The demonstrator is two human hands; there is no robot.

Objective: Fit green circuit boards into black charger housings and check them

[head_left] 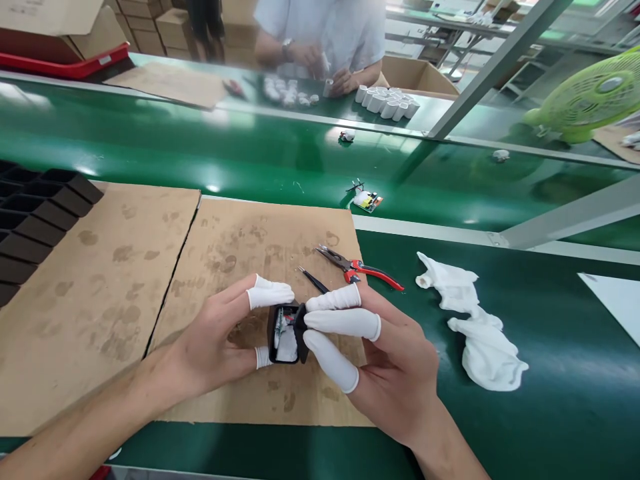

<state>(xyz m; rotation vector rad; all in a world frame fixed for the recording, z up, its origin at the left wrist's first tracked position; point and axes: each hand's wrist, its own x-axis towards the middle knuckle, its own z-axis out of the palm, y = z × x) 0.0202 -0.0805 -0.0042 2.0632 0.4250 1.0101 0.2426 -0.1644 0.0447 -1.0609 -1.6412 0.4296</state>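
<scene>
My left hand (225, 333), with white finger cots on its fingertips, grips the side of a small black housing (286, 361) above the brown cardboard. White filling and a circuit board (280, 323) show inside its open mouth. Against the right edge of that mouth, my right hand (365, 340) pinches a black cover piece (301, 333), which stands tilted. Three of its fingers wear white cots. Just beyond the hands lie black tweezers (314, 279) and red-handled pliers (350, 265).
Black housings (45, 213) are stacked at the left. White gloves (480, 327) lie at the right. A circuit board with wires (367, 200) rests on the green conveyor (225, 160). Across it, a person handles white cylinders (387, 103) near a green fan (590, 93).
</scene>
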